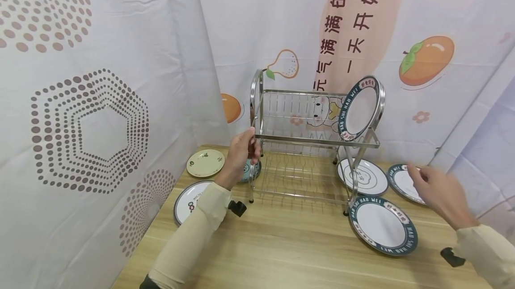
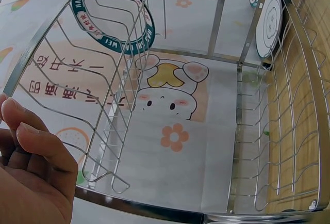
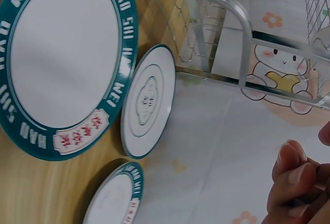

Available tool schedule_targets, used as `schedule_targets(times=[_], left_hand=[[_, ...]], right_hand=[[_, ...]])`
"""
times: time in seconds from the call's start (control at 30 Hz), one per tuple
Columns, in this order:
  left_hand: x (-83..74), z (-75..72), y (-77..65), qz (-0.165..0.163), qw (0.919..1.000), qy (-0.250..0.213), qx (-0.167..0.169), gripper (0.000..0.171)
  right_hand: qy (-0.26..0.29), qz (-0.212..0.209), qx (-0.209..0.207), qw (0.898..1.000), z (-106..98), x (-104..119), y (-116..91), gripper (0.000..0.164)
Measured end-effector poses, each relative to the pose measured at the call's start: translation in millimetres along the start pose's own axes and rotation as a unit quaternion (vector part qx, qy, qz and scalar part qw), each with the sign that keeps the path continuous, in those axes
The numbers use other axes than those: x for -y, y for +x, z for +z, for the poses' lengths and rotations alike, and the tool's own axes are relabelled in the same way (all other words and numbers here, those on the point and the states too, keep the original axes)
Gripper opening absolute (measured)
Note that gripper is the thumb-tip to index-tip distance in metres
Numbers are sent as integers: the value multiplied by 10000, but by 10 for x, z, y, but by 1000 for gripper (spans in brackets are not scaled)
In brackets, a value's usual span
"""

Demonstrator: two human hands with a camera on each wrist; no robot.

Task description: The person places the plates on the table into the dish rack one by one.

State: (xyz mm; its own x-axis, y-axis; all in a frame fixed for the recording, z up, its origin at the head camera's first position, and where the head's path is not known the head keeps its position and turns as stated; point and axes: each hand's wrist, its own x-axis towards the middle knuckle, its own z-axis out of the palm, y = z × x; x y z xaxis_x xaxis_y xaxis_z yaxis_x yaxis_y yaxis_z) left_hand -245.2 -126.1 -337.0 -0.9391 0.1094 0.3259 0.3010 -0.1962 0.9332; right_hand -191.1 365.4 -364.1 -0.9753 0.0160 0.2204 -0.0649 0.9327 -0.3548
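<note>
2-tier silver wire rack (image 1: 306, 140) is standing upright, w/ a teal-rimmed white plate (image 1: 359, 109) sitting on edge at the top tier's R end, while a matching plate (image 1: 382, 226) is lying face-up by the front R leg & another teal-rimmed one (image 1: 403, 183) is resting farther back.

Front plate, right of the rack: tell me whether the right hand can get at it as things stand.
Likely yes: the right hand appears to hold nothing, the plate lies uncovered, and only bare table shows between them in the head view.
</note>
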Motion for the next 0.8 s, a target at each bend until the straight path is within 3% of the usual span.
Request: schedule_targets(times=[0.43, 0.8], left_hand=[[12, 12, 33, 15, 10000, 18, 40, 44], [35, 6, 3, 15, 10000, -69, -13, 45]], right_hand=[[-202, 175, 199, 9994, 229, -286, -260, 54], [-287, 387, 629, 9969, 374, -523, -422, 56]])
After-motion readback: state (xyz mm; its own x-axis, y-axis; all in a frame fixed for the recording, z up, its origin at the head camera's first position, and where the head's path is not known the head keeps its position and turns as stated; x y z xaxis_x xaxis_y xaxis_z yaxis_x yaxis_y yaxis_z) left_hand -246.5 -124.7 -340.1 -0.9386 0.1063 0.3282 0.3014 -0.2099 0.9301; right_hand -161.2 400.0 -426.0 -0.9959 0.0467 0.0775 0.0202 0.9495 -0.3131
